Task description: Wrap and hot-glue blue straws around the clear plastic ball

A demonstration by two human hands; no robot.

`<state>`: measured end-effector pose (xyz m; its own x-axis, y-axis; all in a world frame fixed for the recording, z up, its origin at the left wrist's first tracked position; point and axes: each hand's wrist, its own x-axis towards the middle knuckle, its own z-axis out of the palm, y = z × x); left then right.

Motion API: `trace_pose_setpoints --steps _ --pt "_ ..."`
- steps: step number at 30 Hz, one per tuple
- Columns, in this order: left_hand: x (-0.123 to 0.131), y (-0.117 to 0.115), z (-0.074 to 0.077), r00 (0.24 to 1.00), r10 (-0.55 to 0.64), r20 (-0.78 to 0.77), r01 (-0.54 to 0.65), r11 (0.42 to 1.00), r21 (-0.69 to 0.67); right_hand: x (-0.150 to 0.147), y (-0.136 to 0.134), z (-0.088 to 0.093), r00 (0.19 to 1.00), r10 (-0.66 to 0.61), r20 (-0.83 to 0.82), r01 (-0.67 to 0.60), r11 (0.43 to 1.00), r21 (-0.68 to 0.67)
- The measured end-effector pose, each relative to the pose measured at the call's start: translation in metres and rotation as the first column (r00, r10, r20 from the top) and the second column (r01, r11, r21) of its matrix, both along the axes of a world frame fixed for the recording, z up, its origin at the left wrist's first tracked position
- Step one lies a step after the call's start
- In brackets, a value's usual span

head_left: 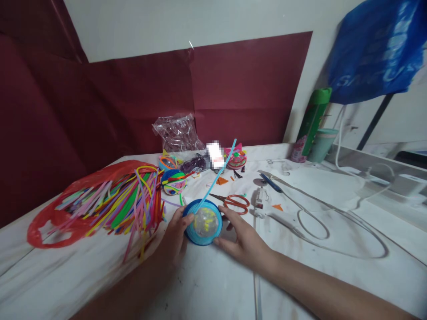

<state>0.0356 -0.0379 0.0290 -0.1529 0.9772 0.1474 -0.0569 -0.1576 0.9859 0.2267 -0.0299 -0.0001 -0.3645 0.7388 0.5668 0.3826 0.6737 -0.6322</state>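
Between my two hands is a round clear piece [206, 222] with yellow bits showing through its middle, wound about with rings of blue pipe cleaner. A light blue pipe cleaner [218, 174] sticks up from its top edge and leans to the right. My left hand [176, 231] is closed on the left rim, its thumb near the base of that strand. On the right side, my right hand [242, 238] grips the rim between thumb and fingers. Just beyond lie orange-handled scissors [236, 203].
Many coloured pipe cleaners [123, 200] spill from a red plastic bag [43, 235] at left. A white hot glue gun [262, 202] with a looping cord and a blue-handled tool [271, 182] lie at right. Colourful decorated balls [173, 182] and a clear bag [178, 133] sit behind.
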Motion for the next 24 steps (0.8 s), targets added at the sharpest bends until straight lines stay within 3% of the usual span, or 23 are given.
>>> trace_pose_setpoints --steps 8,12,16,24 --pt "0.003 0.001 -0.005 0.987 -0.026 0.156 0.042 0.994 -0.098 0.000 0.001 0.000 1.000 -0.002 -0.007 0.001 0.995 -0.096" --pt "0.001 -0.003 -0.004 0.963 -0.088 0.254 0.111 0.991 -0.077 -0.001 0.002 0.002 0.996 -0.005 -0.088 -0.015 0.974 -0.226" --pt "-0.003 -0.004 -0.005 0.959 -0.154 0.239 0.179 0.980 -0.086 -0.003 0.005 0.005 0.977 0.022 -0.210 -0.099 0.926 -0.365" --pt "-0.008 -0.003 -0.004 0.966 -0.192 0.175 0.216 0.968 -0.131 -0.002 0.010 0.007 0.955 0.015 -0.296 -0.155 0.877 -0.455"
